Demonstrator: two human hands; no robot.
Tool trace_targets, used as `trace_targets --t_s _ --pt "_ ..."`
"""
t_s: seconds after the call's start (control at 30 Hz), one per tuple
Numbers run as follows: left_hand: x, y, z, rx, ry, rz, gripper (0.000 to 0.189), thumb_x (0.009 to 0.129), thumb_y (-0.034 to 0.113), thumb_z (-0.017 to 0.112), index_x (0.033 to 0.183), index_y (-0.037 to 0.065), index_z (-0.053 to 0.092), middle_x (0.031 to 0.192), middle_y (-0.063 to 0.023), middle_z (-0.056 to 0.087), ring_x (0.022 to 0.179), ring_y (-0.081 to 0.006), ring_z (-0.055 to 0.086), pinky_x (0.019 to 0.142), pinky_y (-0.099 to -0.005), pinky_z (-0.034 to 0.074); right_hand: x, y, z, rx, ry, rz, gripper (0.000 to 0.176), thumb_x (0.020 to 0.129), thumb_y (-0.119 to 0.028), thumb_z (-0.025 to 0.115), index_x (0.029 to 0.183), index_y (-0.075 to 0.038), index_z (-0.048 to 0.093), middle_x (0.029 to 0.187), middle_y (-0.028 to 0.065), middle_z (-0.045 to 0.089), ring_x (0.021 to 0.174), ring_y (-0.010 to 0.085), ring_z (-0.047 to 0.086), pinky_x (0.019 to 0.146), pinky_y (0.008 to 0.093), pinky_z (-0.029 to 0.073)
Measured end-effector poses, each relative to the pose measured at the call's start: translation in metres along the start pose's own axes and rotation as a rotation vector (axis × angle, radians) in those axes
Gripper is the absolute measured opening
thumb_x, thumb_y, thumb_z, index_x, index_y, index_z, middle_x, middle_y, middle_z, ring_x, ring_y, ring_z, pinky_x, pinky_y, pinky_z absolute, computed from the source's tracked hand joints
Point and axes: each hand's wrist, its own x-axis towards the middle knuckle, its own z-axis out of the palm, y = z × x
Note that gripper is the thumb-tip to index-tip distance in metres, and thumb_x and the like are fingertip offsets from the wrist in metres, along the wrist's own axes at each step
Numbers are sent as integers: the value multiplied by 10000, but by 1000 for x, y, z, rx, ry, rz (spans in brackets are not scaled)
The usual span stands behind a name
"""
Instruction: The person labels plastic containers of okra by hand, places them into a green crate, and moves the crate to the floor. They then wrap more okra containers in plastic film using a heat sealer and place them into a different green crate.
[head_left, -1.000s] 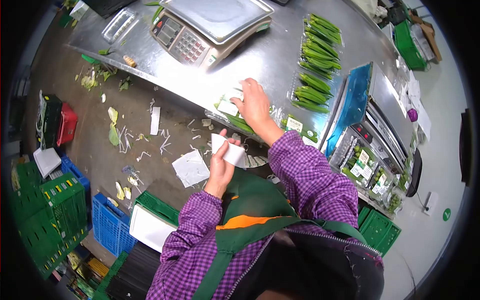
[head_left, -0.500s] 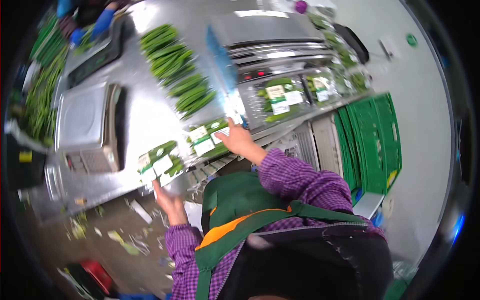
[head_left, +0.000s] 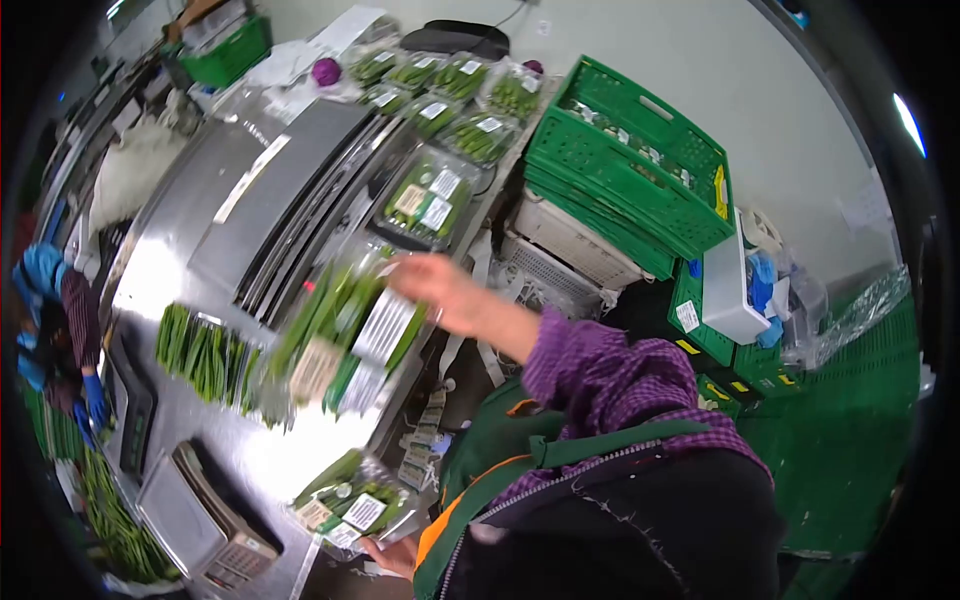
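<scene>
My right hand [head_left: 440,290] pinches the top corner of a clear packet of long green vegetables [head_left: 340,310], raised above the steel table [head_left: 150,390]. Brown, green and white labels show on this packet. Low in the view, my left hand [head_left: 395,555] is partly hidden by my apron; its fingers grip the lower edge of a second labelled packet [head_left: 365,512] at the table's front edge. Bunches of loose green stalks [head_left: 205,348] lie in a row behind the raised packet. A packet on a black tray [head_left: 430,205] lies on the machine beyond my right hand.
A flat-topped steel machine [head_left: 285,190] stands on the table, with several finished packets [head_left: 430,112] beyond it. Green crates [head_left: 625,165] are stacked to the right. A weighing scale [head_left: 190,515] sits at the lower left. At the far left, a co-worker's blue-gloved hand [head_left: 95,400] is near loose greens.
The view has swung right. My right hand has lifted a packet from the table edge and carried it towards the machine. My left hand has stayed with the other packet.
</scene>
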Motion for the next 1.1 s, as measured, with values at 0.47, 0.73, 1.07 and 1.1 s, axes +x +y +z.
trace_targets --t_s 0.47,0.73,1.07,1.1 --pt "30 -319 314 615 -350 -534 427 825 181 594 1211 53 463 1139 -57 542 1051 -196 513 897 -387 410 -100 -336 -500 -312 823 -598 308 930 -259 521 1118 -20 569 992 41 620 883 121 591 738 278 501" --pt "0 -451 393 642 -209 -546 479 800 161 614 1233 41 449 1167 -58 543 1076 -215 510 930 -383 403 1 -308 -661 -405 700 -98 331 890 -254 592 1108 -4 601 949 50 640 814 116 580 712 262 473" --pt "-4 -491 445 610 -266 -537 594 786 221 631 1299 46 387 1241 -70 503 1122 -236 488 951 -399 393 75 -227 -680 -791 557 122 320 865 -259 630 1042 8 631 904 28 655 786 93 553 713 257 439" --pt "-4 -493 449 633 -270 -526 610 778 241 642 1298 45 391 1244 -73 500 1127 -238 485 953 -400 392 75 -226 -676 -788 555 128 320 865 -259 630 1042 8 631 904 28 655 786 93 553 713 257 439"
